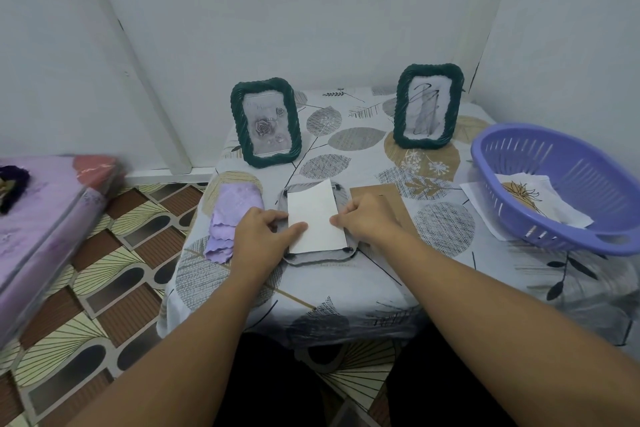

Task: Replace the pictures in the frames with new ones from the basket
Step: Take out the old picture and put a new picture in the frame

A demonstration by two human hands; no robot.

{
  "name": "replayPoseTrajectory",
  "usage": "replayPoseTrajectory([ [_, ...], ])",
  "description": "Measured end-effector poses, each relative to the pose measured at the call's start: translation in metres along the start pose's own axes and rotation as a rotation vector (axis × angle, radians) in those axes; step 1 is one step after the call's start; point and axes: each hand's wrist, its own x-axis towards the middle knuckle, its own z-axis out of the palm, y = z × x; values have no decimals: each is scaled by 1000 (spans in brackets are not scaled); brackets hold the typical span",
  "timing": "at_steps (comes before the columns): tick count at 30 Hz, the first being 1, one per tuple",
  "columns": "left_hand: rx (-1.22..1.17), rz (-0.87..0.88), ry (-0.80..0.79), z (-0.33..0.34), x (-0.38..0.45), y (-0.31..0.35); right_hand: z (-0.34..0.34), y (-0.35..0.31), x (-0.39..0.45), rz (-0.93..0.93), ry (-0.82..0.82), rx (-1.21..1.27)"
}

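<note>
Both hands, left point(258, 230) and right point(367, 218), pinch a white picture point(313, 218) (long axis twelve-to-six) lying between them on a face-down frame point(318, 257).

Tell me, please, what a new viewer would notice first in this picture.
First, the two hands, left and right, pinching a white picture over a frame lying face down at the table's centre. Behind stand two green frames, and a purple basket sits at right.
</note>
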Motion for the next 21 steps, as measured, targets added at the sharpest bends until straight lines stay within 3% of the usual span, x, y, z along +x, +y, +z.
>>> replayPoseTrajectory([
  [21, -4, -1, -7, -1, 0, 0, 2, 6, -10, -175, 130, -106],
])
